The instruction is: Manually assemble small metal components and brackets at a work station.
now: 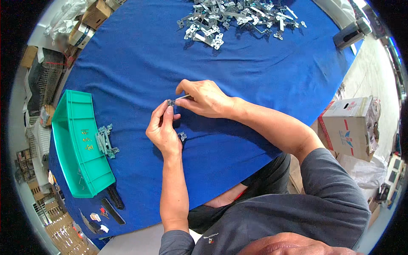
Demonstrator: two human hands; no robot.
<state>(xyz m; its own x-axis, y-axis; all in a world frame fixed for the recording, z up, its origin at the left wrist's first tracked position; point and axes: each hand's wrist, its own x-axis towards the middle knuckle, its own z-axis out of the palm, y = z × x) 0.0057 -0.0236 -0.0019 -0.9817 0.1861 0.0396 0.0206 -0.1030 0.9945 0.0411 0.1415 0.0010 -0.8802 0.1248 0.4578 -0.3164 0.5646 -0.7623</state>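
Observation:
Over the middle of the blue cloth, my left hand (165, 129) is closed, with a small metal bracket (171, 102) pinched between thumb and fingertips. My right hand (208, 100) is closed around a thin, light rod-like tool (183, 97), its tip at the bracket. Most of the tool is hidden in the palm, so its exact kind does not show. A shiny metal end (182, 136) shows beside my left wrist; whether it belongs to the held bracket I cannot tell. Several similar brackets (106, 141) lie to the left, beside a green plastic bin (91, 155).
A large heap of metal brackets (238, 19) covers the far part of the blue cloth (140, 55). At the far right edge stands a dark cylindrical container (352, 34). A dark flat strip (113, 211) lies near left. Cardboard box (346, 125) stands right of the table.

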